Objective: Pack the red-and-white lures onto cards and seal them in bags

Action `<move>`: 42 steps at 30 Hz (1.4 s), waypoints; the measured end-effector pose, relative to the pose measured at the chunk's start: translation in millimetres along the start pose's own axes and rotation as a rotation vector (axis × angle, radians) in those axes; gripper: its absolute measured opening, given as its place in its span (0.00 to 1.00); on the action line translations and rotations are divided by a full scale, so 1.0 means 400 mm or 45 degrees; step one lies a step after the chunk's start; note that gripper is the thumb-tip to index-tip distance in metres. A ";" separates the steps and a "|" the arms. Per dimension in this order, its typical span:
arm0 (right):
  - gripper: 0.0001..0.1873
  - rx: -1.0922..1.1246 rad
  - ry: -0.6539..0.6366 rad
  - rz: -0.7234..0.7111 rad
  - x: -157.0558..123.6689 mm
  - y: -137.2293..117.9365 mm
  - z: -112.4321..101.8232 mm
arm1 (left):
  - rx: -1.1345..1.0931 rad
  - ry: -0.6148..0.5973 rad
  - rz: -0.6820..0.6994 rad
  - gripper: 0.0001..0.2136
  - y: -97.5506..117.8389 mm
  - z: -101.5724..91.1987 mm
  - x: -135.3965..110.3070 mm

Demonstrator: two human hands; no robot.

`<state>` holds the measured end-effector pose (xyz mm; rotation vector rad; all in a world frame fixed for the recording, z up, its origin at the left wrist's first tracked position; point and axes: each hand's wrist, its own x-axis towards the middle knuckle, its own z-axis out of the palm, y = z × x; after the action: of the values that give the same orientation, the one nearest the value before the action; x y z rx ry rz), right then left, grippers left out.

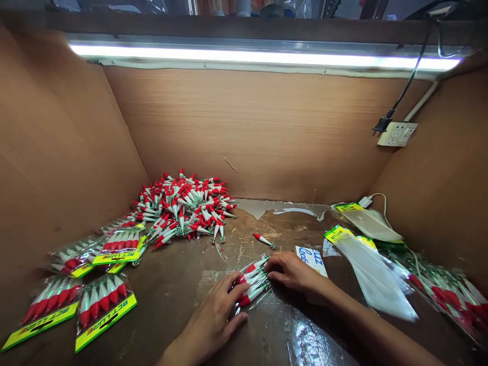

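A small bunch of red-and-white fishing lures (251,284) lies on the worn brown table (171,284) between my hands. My left hand (215,317) rests on the bunch's left side, fingers curled over the red tips. My right hand (292,272) presses its fingertips against the right end of the bunch. A single loose lure (263,239) lies just beyond. A big heap of the same lures (183,206) sits at the back left.
Filled packs with yellow-green header cards (102,307) lie at the left. Empty clear bags with yellow headers (366,264) and more filled packs (450,295) are at the right. A white note (310,256) lies by my right hand. Brown board walls, a wall socket (396,133).
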<state>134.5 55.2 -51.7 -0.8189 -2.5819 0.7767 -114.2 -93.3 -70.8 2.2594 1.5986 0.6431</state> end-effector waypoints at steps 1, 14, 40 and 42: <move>0.08 0.030 -0.005 -0.007 0.000 -0.001 0.005 | 0.009 -0.005 0.014 0.27 -0.002 0.000 -0.002; 0.11 -0.194 0.214 0.160 0.031 0.055 0.011 | -0.003 -0.078 0.067 0.31 0.001 -0.003 -0.004; 0.09 -0.231 0.240 -0.044 0.035 0.029 0.016 | 0.157 -0.152 0.054 0.31 0.007 0.000 -0.006; 0.10 -0.157 0.210 -0.050 0.034 0.030 0.028 | 0.171 -0.154 0.055 0.31 0.008 -0.001 -0.006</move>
<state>124.1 67.3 -65.8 -0.8284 -2.5088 0.5198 -112.4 -96.7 -69.5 2.3846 1.5818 0.4114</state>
